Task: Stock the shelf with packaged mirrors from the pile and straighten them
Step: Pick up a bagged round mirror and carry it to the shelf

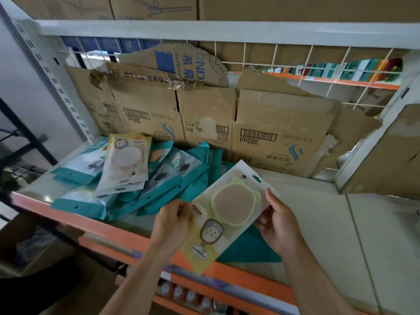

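Observation:
I hold a packaged mirror (229, 212) over the front edge of the shelf (318, 223): a clear-and-yellow pouch with a pale green bear-shaped mirror and a rabbit drawing. My left hand (173, 221) pinches its left edge and my right hand (278, 226) grips its right edge. The pouch is tilted, its hang-hole end pointing up and right. Another yellow mirror pack (128, 162) lies on top of a loose pile of teal packets (159, 187) on the left part of the shelf. A teal packet (250, 251) lies under the held pouch.
Flattened cardboard sheets (272, 137) line the wire grid back (295, 62) of the shelf. The shelf lip is orange (118, 235). A white upright (52, 80) stands at left, a cardboard panel (391, 160) at right. Bottles (188, 296) stand on the lower level.

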